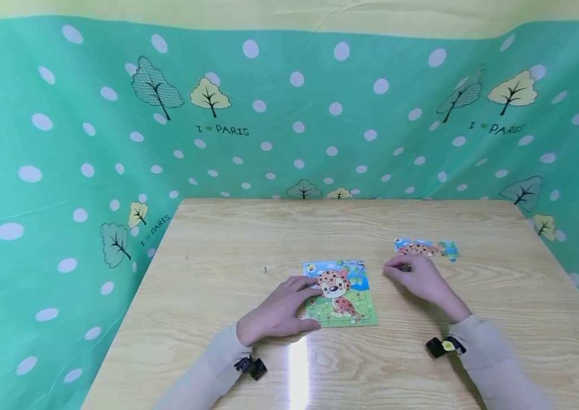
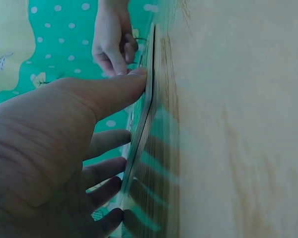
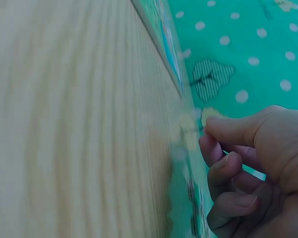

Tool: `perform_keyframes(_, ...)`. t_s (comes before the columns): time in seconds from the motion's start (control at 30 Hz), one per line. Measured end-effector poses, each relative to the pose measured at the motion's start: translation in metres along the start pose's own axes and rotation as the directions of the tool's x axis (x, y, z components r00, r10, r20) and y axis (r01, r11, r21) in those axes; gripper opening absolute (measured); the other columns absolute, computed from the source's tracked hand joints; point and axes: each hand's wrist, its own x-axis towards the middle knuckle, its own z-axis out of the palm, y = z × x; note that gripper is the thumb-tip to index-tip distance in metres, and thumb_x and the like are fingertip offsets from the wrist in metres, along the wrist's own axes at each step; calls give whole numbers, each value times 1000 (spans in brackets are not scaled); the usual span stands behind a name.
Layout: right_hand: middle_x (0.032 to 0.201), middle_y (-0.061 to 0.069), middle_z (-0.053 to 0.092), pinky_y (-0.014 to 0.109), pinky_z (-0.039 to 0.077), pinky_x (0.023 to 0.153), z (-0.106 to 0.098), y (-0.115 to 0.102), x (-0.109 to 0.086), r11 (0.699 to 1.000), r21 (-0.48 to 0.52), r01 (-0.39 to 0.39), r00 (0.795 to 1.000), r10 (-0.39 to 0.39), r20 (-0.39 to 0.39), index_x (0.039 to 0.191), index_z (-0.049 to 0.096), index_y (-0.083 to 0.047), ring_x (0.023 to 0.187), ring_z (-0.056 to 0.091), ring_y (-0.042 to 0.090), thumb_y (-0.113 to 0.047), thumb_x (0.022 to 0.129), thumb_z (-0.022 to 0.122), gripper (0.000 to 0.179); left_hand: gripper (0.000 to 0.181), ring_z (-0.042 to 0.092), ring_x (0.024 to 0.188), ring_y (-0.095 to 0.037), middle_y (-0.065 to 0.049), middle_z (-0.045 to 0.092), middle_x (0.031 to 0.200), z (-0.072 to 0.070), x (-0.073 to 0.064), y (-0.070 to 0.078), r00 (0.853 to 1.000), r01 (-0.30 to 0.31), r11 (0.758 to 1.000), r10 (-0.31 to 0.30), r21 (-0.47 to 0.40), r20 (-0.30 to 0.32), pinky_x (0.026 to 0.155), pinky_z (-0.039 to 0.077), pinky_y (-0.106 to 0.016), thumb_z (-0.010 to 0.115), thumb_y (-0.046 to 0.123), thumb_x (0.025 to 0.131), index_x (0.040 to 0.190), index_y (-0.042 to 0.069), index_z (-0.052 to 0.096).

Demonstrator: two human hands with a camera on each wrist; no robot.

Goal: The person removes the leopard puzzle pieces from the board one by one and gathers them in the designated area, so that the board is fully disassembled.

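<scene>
A square leopard jigsaw board (image 1: 340, 310) lies flat on the table. My left hand (image 1: 281, 307) rests at its left side, the fingertips over the edge and the thumb by the lower left corner. Fairly straight fingers and the thumb touch the board's edge in the left wrist view. Right of the board, my right hand (image 1: 417, 276) hovers low with thumb and index tips together and the other fingers curled. No piece shows between those tips in the right wrist view. Just beyond it lies a strip of puzzle pieces (image 1: 450, 249), partly hidden by the hand.
The wooden table (image 1: 207, 273) has a green dotted cloth (image 1: 269, 74) hung behind and at both sides. Each wrist carries a black strap-on camera. A tiny dark speck (image 1: 265, 269) sits left of the board.
</scene>
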Motion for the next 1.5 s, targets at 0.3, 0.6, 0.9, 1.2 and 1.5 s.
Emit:
perform_keyframes(0.3, 102, 3, 78, 26, 53, 77, 30, -26, -5, 995, 97, 12, 998, -18, 68, 111, 80, -10, 89, 66, 12, -23, 101, 74, 17, 74, 34, 160, -28, -3, 36, 173, 3, -2, -3, 1000, 10, 1000, -10, -16, 8, 131, 30, -55, 74, 53, 96, 157, 19, 53)
perform_keyframes(0.6, 84, -8, 65, 22, 44, 59, 57, -55, 2, 990, 107, 94, 973, -114, 203, 124, 78, -13, 66, 52, 7, -31, 97, 79, 32, 73, 33, 160, -28, -4, 36, 173, 1, -1, -2, 1000, 7, 1000, -7, -16, 0, 131, 30, -56, 74, 52, 96, 158, 19, 52)
perform_keyframes(0.9, 68, -9, 54, 21, 38, 56, 60, -67, 5, 982, 31, 185, 940, -187, 286, 138, 68, -7, 57, 44, 3, -42, 92, 83, 59, 73, 33, 160, -28, -4, 37, 172, 2, 1, -1, 1000, 1, 1000, -1, -15, 3, 131, 30, -56, 74, 52, 96, 157, 19, 53)
perform_keyframes(1.2, 71, -6, 55, 22, 36, 55, 60, -72, 12, 993, 38, 112, 933, -118, 341, 139, 65, -10, 58, 45, 7, -39, 90, 87, 61, 73, 36, 159, -28, -4, 38, 172, 3, 2, -2, 1000, 3, 1000, -3, 7, -8, 130, 32, -56, 75, 53, 95, 156, 20, 54)
perform_keyframes(1.5, 69, -3, 54, 23, 35, 54, 63, -76, 16, 995, 103, 15, 932, -51, 358, 133, 66, -11, 58, 45, 12, -28, 85, 91, 57, 72, 36, 159, -28, -5, 39, 171, 4, 0, -4, 1000, -16, 1000, 16, -4, -19, 130, 32, -55, 75, 52, 95, 156, 19, 54)
